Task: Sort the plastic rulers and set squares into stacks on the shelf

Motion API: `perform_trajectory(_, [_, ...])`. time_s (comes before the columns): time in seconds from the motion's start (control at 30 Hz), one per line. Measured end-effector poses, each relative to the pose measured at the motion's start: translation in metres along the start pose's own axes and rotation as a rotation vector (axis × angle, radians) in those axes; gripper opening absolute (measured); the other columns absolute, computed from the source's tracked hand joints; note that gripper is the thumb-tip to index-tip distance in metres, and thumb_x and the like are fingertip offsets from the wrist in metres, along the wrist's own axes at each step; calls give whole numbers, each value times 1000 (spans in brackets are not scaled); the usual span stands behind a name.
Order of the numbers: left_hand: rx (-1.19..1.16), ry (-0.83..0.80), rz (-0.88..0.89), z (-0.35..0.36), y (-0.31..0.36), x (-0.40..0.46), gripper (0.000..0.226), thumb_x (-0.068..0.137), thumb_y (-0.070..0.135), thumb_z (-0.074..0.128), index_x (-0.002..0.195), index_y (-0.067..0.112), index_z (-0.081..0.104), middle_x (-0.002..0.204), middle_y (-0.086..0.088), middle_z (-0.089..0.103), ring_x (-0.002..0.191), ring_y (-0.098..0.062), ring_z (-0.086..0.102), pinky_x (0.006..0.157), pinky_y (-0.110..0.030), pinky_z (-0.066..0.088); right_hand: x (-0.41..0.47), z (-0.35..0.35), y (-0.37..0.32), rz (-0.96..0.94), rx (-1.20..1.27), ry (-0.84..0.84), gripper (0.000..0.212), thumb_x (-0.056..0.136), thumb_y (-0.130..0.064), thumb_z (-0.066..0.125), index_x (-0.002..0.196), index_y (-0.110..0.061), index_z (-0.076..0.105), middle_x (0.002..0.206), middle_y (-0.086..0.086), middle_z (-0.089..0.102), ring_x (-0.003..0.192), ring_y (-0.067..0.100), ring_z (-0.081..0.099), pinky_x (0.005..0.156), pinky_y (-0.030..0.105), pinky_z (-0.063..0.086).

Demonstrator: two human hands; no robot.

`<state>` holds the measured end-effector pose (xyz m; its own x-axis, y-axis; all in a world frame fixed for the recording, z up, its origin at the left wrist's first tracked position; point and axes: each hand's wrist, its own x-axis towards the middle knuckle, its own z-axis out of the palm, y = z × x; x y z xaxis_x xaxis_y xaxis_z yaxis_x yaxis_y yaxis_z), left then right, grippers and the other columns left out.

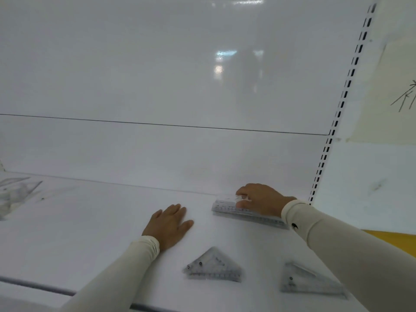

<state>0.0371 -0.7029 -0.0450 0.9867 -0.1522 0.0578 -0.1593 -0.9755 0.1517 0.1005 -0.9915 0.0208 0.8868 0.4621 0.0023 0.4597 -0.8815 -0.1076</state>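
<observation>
The shelf [94, 221] carries all items. Loose clear pieces [13, 194] lie at 9 o'clock, well apart from your hands. The ruler stack [247, 213] lies at 3 o'clock near the back panel. Two set-square stacks sit toward 5 o'clock: one [213, 266] centre, one [308, 281] right. Your right hand [258, 199] curls its fingers on the ruler stack's far end; this appears to be the squaring-up step. Your left hand [168, 225] lies flat, holding nothing. Next, likely fetch the 9 o'clock pieces.
</observation>
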Motion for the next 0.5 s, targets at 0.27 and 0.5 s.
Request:
perform_trajectory(0.27, [-26,-4,-2,-1,-1,-1,59,98,56,25,147,24,29,157,5,22,146,-10,14,119,-36,8,6,14,-5,50,-9,-73,45,94,-52,47,127,-23,54,122,0,56,112,19,52,96,33,41])
perform_trajectory(0.5, [-26,-16,-10,-1,-2,0,61,97,57,25,149,25,27,159,6,19,147,-10,12,120,-36,6,4,14,-7,66,7,-92,52,94,-54,48,136,-23,47,132,0,53,119,19,49,101,33,38])
